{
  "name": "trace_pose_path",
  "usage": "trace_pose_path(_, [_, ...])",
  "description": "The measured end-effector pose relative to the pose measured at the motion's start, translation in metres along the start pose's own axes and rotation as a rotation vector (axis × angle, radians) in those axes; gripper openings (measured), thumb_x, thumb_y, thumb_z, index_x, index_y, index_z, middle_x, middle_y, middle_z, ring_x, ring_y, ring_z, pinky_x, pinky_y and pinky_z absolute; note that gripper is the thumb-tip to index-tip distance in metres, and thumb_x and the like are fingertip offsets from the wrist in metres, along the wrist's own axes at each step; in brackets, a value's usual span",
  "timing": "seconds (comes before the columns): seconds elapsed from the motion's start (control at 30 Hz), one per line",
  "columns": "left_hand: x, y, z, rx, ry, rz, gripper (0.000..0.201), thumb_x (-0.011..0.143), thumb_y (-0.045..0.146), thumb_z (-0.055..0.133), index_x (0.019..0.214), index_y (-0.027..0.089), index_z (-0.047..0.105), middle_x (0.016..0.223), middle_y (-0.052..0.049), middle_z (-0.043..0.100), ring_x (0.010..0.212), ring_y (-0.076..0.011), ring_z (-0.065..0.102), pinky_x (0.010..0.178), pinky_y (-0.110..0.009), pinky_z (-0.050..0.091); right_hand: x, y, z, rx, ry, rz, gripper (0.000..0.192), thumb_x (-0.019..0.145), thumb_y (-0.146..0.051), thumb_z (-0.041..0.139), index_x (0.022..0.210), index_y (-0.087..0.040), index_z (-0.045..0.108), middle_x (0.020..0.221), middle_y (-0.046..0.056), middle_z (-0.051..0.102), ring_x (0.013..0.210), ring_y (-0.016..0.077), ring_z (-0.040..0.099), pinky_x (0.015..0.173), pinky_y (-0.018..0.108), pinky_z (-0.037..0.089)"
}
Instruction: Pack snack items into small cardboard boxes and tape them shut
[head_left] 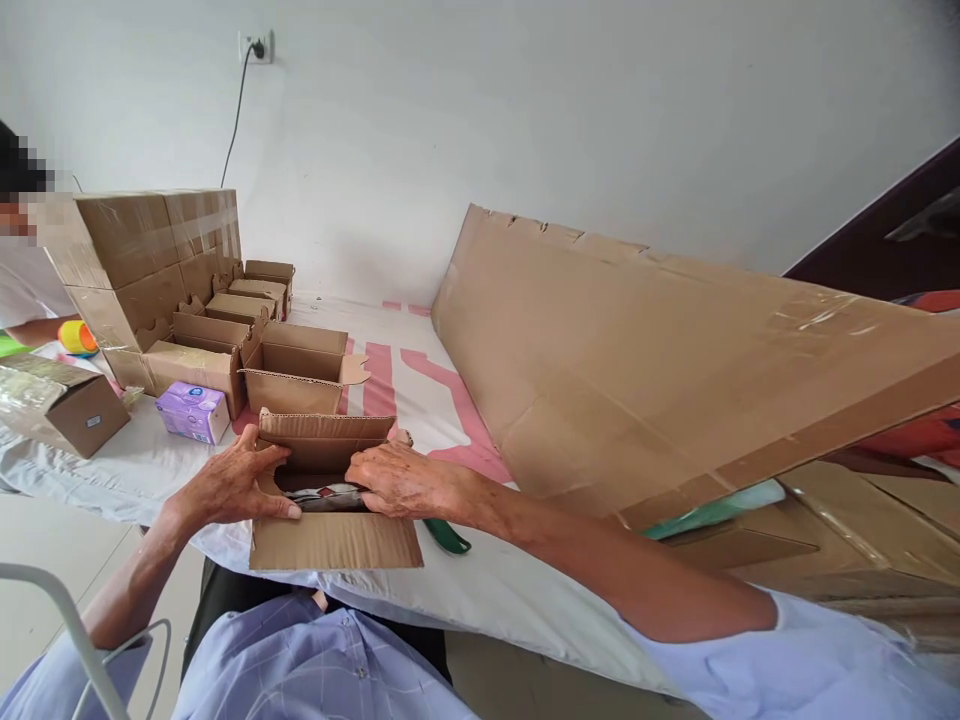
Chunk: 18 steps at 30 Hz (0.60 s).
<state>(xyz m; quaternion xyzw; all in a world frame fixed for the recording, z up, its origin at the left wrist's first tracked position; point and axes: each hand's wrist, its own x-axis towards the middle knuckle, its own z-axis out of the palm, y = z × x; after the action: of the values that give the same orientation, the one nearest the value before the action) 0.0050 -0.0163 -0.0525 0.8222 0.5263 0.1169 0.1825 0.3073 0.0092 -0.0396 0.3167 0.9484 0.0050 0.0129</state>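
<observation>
Cardboard, a small open brown corrugated box, is sitting at the near edge of the white-covered table. The left hand is clamping its grip on the box's left wall; the right hand is pressing curled fingers onto dark contents inside. More open boxes are lining up behind, beside a purple tissue pack.

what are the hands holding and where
Both grip the small open box: left hand on its left wall, right hand over its right wall, fingers on the contents.
</observation>
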Motion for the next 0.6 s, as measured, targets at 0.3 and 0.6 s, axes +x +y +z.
trace_pose_path(0.3, [0.008, 0.006, -0.008, 0.000, -0.051, -0.036, 0.082, 0.075, 0.085, 0.078, 0.132, 0.025, 0.071, 0.133, -0.012, 0.056, 0.115, -0.0355, 0.068, 0.100, -0.048, 0.057, 0.005, -0.004, -0.014, -0.028, -0.203, 0.146, 0.027, 0.109, -0.022, 0.053, 0.100, -0.016, 0.078, 0.108, 0.015, 0.081, 0.090, 0.0284, 0.074, 0.072, 0.035, 0.035])
trace_pose_path(0.6, [0.000, -0.027, -0.002, -0.153, 0.109, 0.093, 0.077, 0.076, 0.074, 0.084, 0.138, 0.031, 0.069, 0.133, -0.008, 0.063, 0.120, -0.0342, 0.067, 0.105, -0.047, 0.056, -0.007, 0.032, -0.007, 0.625, 0.261, 0.206, 0.033, 0.104, -0.033, 0.045, 0.072, -0.024, 0.043, 0.071, -0.002, 0.050, 0.068, 0.0164, 0.044, 0.068, 0.033, 0.033])
